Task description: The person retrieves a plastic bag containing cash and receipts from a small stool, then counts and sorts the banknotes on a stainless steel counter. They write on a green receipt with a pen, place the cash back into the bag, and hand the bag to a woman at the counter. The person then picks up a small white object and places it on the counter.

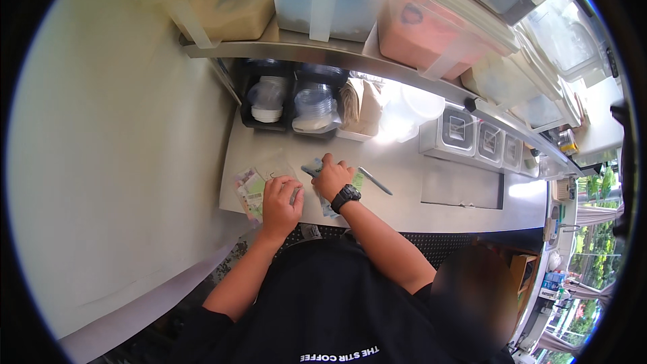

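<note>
My left hand (284, 202) rests on a clear plastic bag (275, 167) at the counter's left part, its fingers curled over it; whether it grips the bag is hard to tell. Left of that hand lies a printed packet (246, 189) in green, pink and white. To the right, my right hand (333, 177), with a black wristwatch (346, 197), is over bluish paper pieces (326, 207). A dark slim object (308, 170) touches its fingertips; its grip is partly hidden. Beside the watch is a green note (358, 181), and a grey pen (375, 181) lies right of it.
Black bins (264, 124) with lids and a stack of brown napkins (362, 106) stand behind the hands. A steel shelf (313, 52) with lidded tubs (333, 5) overhangs the counter (394, 212). Lidded containers (457, 129) stand at right; a wall (116, 136) borders the left.
</note>
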{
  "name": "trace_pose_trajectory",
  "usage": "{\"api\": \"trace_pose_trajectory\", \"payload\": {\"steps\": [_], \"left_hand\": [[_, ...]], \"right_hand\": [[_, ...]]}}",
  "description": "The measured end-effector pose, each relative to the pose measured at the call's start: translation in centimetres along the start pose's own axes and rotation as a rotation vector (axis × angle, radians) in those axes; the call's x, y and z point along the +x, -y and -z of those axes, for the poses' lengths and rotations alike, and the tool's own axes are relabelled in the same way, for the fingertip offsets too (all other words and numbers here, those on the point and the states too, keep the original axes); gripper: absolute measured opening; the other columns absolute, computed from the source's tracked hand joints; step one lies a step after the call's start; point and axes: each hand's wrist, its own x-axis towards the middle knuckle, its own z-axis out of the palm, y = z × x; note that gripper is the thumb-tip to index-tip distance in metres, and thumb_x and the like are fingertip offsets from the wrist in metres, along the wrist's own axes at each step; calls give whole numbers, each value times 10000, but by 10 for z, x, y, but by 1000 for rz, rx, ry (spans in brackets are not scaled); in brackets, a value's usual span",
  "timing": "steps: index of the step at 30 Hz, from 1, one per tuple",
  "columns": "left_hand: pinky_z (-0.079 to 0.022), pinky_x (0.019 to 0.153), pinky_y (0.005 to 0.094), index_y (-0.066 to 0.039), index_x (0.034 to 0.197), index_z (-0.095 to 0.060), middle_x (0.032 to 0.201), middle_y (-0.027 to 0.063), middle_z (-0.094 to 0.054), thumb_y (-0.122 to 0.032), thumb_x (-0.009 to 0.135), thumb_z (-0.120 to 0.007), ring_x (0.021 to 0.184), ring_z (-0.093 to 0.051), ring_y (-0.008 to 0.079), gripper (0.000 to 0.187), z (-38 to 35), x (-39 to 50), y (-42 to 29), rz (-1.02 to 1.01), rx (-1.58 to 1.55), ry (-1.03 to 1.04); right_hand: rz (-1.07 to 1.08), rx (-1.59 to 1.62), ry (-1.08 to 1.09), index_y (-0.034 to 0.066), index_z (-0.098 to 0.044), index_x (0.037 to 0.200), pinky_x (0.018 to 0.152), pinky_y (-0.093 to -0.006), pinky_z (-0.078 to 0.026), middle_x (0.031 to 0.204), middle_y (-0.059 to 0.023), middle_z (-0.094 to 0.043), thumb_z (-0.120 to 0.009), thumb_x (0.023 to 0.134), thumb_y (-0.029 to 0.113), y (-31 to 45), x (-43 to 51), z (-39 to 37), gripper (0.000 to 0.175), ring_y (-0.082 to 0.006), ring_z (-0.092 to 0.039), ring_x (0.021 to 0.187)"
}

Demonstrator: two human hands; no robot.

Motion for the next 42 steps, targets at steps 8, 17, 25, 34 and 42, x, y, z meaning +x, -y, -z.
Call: {"api": "trace_pose_trajectory", "payload": {"steps": [8,17,25,34,42], "left_hand": [[-557,917,361,5,1208,-642,1127,123,-700,-167,958,-775,1048,-679,223,331,-13,-12,-31,633,-585,212],[-548,1010,374,-59,1445,-539,1354,78,-650,-78,1036,-654,1207,-659,212,425,-30,3,-46,994,-1431,277],[-547,1034,396,-25,1432,-535,1336,102,-664,-120,1058,-618,1213,-660,232,395,-39,5,-50,878,-1379,292],[-568,1014,432,1,1363,-577,1268,113,-690,-113,1058,-599,1136,-692,265,326,-41,9,-52,992,-1413,179],[-562,967,361,28,1303,-628,1209,113,-730,19,985,-671,1082,-712,222,321,-62,11,-103,808,-1002,52]], "right_hand": [[115,1190,300,45,-562,1338,889,-370,-565,1086,-89,-713,-865,805,21,-24,-24,70,613,-216,-684,1027],[59,1273,-82,-6,-558,1188,741,-247,-527,932,-56,-693,-836,936,160,-9,-76,70,410,-94,-640,823],[16,971,-180,1,-640,903,615,-276,-465,779,-3,-650,-775,978,170,-29,-81,57,229,-70,-542,689],[44,1293,-360,-1,-640,1003,685,-235,-474,851,20,-670,-646,1077,139,-51,-77,75,159,-38,-566,757],[58,1332,-71,10,-647,1007,679,-229,-514,883,-3,-708,-776,998,170,-70,-86,87,205,-45,-616,755]]}}
